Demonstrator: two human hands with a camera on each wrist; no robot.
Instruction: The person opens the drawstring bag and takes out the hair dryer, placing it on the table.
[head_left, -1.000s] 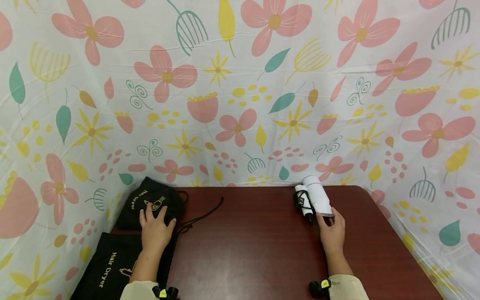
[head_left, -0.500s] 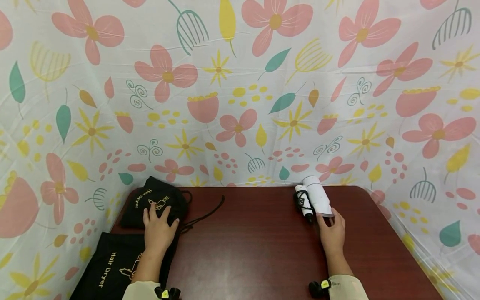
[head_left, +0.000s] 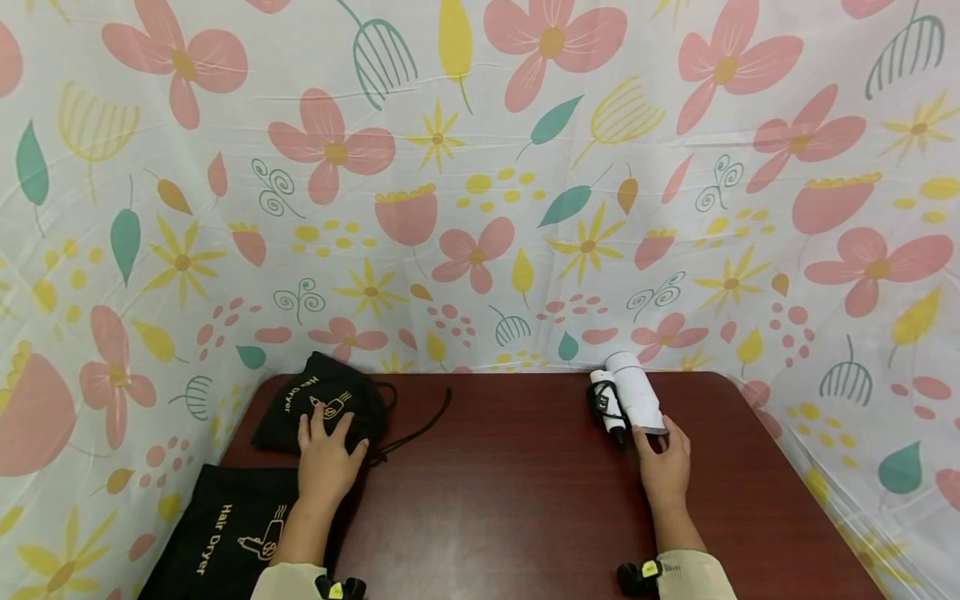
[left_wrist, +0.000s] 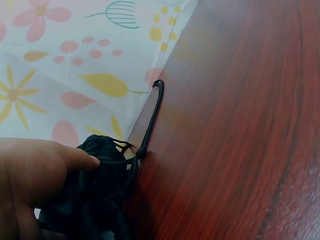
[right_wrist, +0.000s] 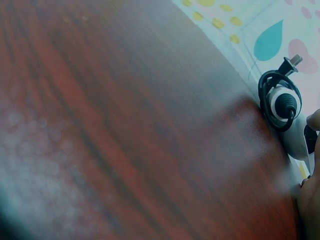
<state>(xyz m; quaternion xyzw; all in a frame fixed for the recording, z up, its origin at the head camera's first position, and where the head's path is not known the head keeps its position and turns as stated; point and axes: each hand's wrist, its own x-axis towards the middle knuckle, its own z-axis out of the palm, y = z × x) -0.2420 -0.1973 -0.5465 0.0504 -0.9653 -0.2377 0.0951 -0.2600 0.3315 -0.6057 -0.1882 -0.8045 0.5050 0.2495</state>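
A black drawstring pouch (head_left: 347, 385) printed "Hair Dryer" lies at the table's back left. My left hand (head_left: 328, 467) rests on it with fingers spread across the top. In the left wrist view, a digit touches the gathered black cloth (left_wrist: 102, 182) beside the drawstring (left_wrist: 156, 115). At the back right lies a white hair dryer (head_left: 637, 390), its handle (head_left: 604, 392) wrapped in black cord. My right hand (head_left: 666, 467) grips the dryer's near end between thumb and fingers. The right wrist view shows the plug (right_wrist: 290, 65) and coiled cord; most of that hand is out of frame.
A second black "Hair Dryer" bag (head_left: 217, 521) lies flat at the front left, partly under my left forearm. The dark red wooden table (head_left: 495, 483) has rounded far corners. A flower-print sheet (head_left: 480, 200) stands behind it and along both sides.
My left hand has slid the pouch a little to the right along the back of the table, its drawstring shifting too. My right hand and the hair dryer have stayed in place.
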